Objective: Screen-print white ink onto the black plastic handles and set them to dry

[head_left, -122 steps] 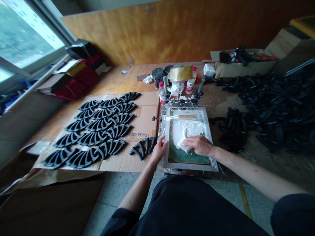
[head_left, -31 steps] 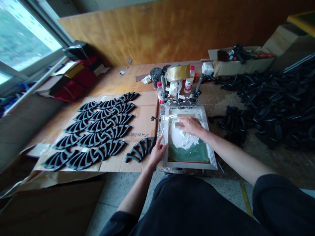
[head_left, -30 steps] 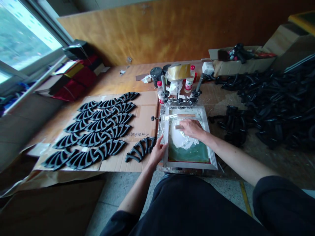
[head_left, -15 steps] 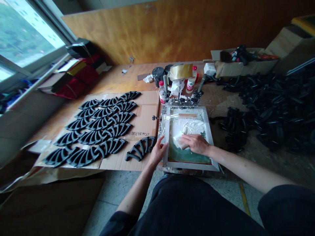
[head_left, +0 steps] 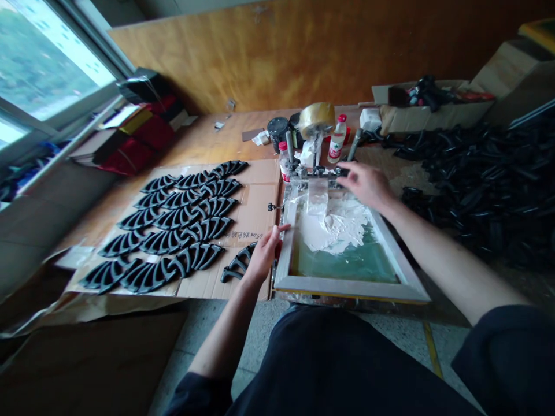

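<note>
The screen frame [head_left: 347, 286], tilted at the table's [head_left: 234, 136] front edge, is touched along its left side by the left hand [head_left: 263, 254], whose grip cannot be told. The right hand [head_left: 370, 184] is held half-open, nothing gripped, by the rear clamp [head_left: 318, 171]. White ink [head_left: 347, 231] is smeared over green mesh [head_left: 347, 267].

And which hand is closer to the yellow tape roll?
Right. The right hand is in front and to the right of the tape roll, by the clamp bar; the left hand is farther off, at the frame's left side.
</note>
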`<state>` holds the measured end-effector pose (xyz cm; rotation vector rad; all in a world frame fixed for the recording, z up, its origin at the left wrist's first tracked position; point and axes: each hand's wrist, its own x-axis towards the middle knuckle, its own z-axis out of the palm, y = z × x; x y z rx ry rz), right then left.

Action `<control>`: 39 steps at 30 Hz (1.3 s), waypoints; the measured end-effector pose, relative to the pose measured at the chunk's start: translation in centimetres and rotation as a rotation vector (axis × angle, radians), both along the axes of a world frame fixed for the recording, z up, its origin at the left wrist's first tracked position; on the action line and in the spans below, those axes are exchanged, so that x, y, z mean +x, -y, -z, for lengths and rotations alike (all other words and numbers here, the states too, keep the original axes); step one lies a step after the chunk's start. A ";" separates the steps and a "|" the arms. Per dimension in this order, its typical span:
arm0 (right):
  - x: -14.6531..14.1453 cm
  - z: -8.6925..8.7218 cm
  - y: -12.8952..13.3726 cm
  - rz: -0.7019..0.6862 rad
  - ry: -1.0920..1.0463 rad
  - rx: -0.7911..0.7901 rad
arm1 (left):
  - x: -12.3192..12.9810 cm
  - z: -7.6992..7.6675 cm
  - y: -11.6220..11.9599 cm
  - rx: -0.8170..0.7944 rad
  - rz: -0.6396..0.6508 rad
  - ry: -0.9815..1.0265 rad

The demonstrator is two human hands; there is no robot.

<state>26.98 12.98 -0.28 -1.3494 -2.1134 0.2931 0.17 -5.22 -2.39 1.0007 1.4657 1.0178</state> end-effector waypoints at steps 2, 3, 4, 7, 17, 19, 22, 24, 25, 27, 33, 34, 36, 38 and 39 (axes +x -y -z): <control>3.9 0.7 -1.1 0.138 -0.115 -0.026 | 0.6 -2.7 -1.4 0.132 -0.065 0.049; 5.5 1.6 -1.2 0.209 -0.139 -0.079 | 1.0 -4.0 -2.2 0.216 -0.097 0.069; 6.6 2.9 -0.9 0.275 -0.136 -0.146 | 1.4 -5.1 -3.2 0.297 -0.118 0.088; 6.4 7.8 2.2 0.280 -0.056 -0.337 | 2.5 -7.2 -6.1 0.420 -0.108 0.136; -3.8 10.4 11.0 -0.119 0.461 -0.342 | 6.1 2.2 1.2 -0.206 0.080 0.253; -5.9 9.0 12.4 -0.194 0.394 -0.257 | 6.6 3.9 3.4 -0.282 0.026 0.343; -10.5 7.5 15.6 -0.421 0.297 -0.107 | 5.2 5.5 5.1 -0.218 -0.313 0.378; -13.8 7.1 17.2 -0.595 0.239 -0.081 | 2.4 6.4 6.1 -0.176 -0.516 0.294; -15.4 7.2 17.4 -0.662 0.213 -0.089 | 0.5 7.0 6.8 -0.174 -0.581 0.236; -18.3 7.9 16.8 -0.727 0.203 -0.131 | -3.4 8.5 8.7 -0.214 -0.657 0.120; -24.7 12.2 13.0 -0.655 0.544 -0.255 | -10.9 13.6 12.7 -0.643 -0.591 -0.337; -25.5 12.7 13.0 -0.650 0.595 -0.268 | -11.5 14.1 12.5 -0.679 -0.557 -0.386; -26.8 13.2 13.4 -0.637 0.653 -0.288 | -12.6 14.7 11.3 -0.718 -0.525 -0.458; -27.7 13.4 14.0 -0.633 0.662 -0.304 | -14.1 14.7 9.7 -0.750 -0.499 -0.541; -28.0 13.4 14.2 -0.636 0.660 -0.311 | -14.9 14.5 9.0 -0.763 -0.484 -0.577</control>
